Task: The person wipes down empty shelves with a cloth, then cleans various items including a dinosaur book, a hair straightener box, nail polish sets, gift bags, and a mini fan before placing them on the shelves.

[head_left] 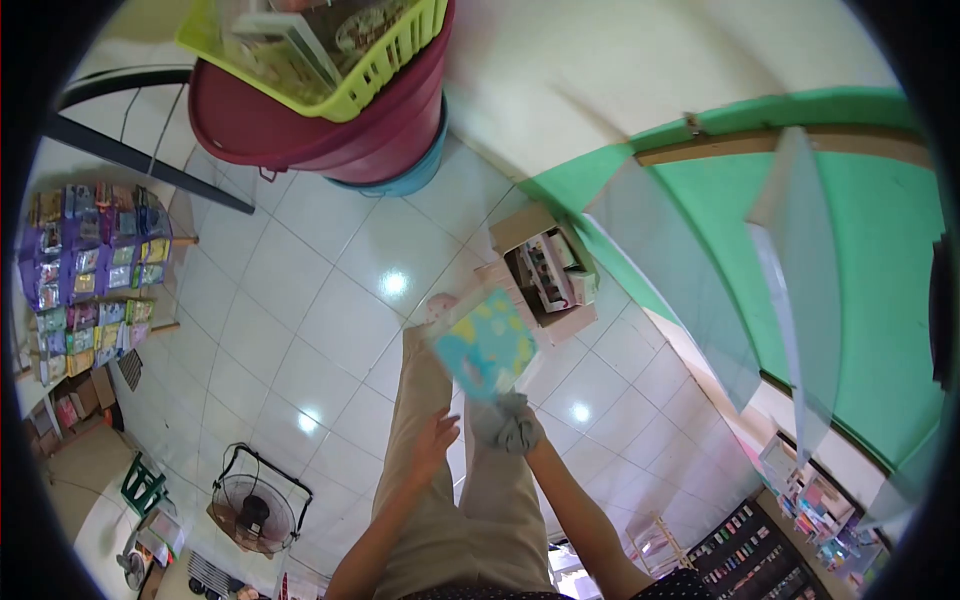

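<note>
"Starting from the right hand (527, 430), where is the packet (485, 342) found?"

"Ahead and a little to the left of it, and ahead and to the right of the left hand (434, 438). The right hand is the nearer one: the packet's near corner is met by the grey cloth (508, 424) bunched there."

"How is its long axis set?"

"That cannot be told, as the packet is blurred and looks nearly square. It is turned cornerwise, with one corner pointed back at the right hand."

"Is it gripped?"

"The cloth is gripped by the right hand; whether the packet is pinched through it or by hidden fingers cannot be told. By the left hand nothing is held, and its fingers are loosely parted over the trousers (414, 372)."

"What edges and room are seen?"

"Ahead of the right hand, beyond the packet, the box (522, 229) is seen with its flaps spread; one is overlapped in view by the packet. Well to the right of that hand, pale panels (805, 290) are seen. To the left of the left hand, floor (325, 430) is shown as far as the fan (252, 508), so sideways room seems widest there."
</note>
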The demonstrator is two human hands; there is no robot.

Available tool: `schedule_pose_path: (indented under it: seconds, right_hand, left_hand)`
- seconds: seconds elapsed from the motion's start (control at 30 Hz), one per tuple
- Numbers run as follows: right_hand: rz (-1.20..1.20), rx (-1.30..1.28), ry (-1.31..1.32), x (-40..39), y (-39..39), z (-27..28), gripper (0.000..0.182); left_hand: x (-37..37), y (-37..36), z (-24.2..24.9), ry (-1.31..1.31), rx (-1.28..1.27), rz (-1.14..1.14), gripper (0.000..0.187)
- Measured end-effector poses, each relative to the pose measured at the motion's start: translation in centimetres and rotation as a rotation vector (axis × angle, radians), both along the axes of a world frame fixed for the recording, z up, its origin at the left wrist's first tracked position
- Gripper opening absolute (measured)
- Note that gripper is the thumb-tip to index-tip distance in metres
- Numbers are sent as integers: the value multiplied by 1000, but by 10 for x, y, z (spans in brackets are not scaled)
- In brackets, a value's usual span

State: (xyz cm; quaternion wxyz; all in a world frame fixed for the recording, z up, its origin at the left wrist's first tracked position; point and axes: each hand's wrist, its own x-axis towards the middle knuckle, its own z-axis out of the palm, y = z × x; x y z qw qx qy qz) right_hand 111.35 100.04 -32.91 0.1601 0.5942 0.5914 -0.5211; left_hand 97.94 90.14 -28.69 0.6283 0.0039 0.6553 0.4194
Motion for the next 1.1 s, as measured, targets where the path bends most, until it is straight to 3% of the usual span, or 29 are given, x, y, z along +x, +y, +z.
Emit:
schedule_pose_path:
  seconds: [0.07,0.2,0.27,0.33,0.4,0.47,0.5,0.53,0.57,0.6,0.63,0.67,0.73,0.9,1.0,1.07,1.1]
  right_hand:
    - [87,-39,104,-1,2,51,17]
    - [166,-130,315,12,17,142,14]
    - [-86,-315,438,39,27,181,14]
    - [-759,-632,522,88,34,186,20]
    - [-1082,-416,1006,118,52,213,27]
    - [-987,348,957,104,71,275,29]
    - [-1247,445,758,72,77,314,28]
    - [-1085,633,745,59,73,325,25]
    - [-1078,746,572,42,65,327,22]
    - [-858,588,810,37,54,342,21]
    - [-421,1084,831,32,51,330,24]
    - [-54,1239,616,35,47,345,32]
    - [67,1347,521,51,44,351,33]
    - [-138,1447,507,97,74,347,37]
    - [-219,1468,527,106,73,351,41]
    - [3,1482,537,110,60,360,40]
    - [-1,1486,545,112,55,360,40]
  left_hand:
    - [-11,37,35,-159,29,204,42]
    - [-4,56,77,-189,94,316,40]
    - [-3,65,100,-163,74,372,38]
    - [-7,74,124,-176,155,312,38]
    - [0,85,153,-207,235,239,39]
    - [12,94,186,-205,314,165,38]
    - [21,97,196,-206,343,135,38]
    - [30,100,205,-219,363,50,40]
    - [38,103,214,-228,380,-38,42]
    - [49,105,227,-224,403,-74,42]
    - [62,105,243,-285,413,-3,44]
    - [72,107,255,-346,426,71,46]
    - [81,110,265,-436,487,-4,50]
    - [95,117,274,-263,622,-323,44]
    - [108,117,292,-237,611,-211,38]
    - [107,118,296,-251,622,-200,38]
    - [106,119,298,-273,632,-190,37]
